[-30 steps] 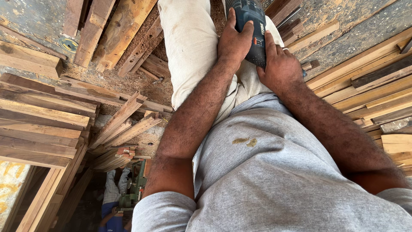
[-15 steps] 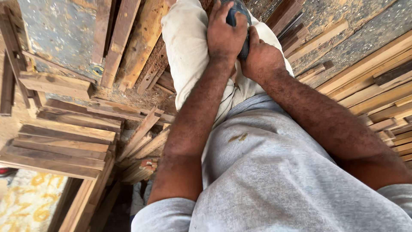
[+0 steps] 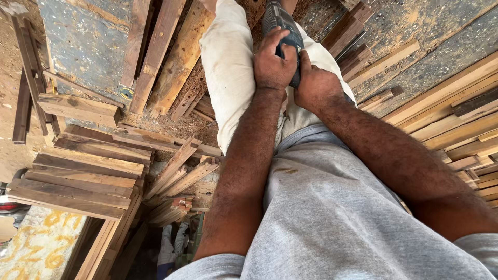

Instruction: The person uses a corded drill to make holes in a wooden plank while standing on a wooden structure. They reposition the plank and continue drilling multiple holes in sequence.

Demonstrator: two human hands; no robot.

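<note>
Left hand (image 3: 274, 65) grips power tool (image 3: 280, 26) from above; right hand (image 3: 316, 85) clasps beside.

Both hands (image 3: 290, 70) on power tool (image 3: 280, 26)

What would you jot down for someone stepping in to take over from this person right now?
Left hand: closed over the top of the dark power tool, fingers wrapped round its body.
Right hand: pressed against the tool's rear end, beside the left hand.
The tool points away from the body, held over the person's pale trousers; its tip is out of view.
Around: stacked wooden planks on the left, more planks on the right, sawdust on the ground.
What has been worked on cannot be seen, so done and left are unclear.
</note>
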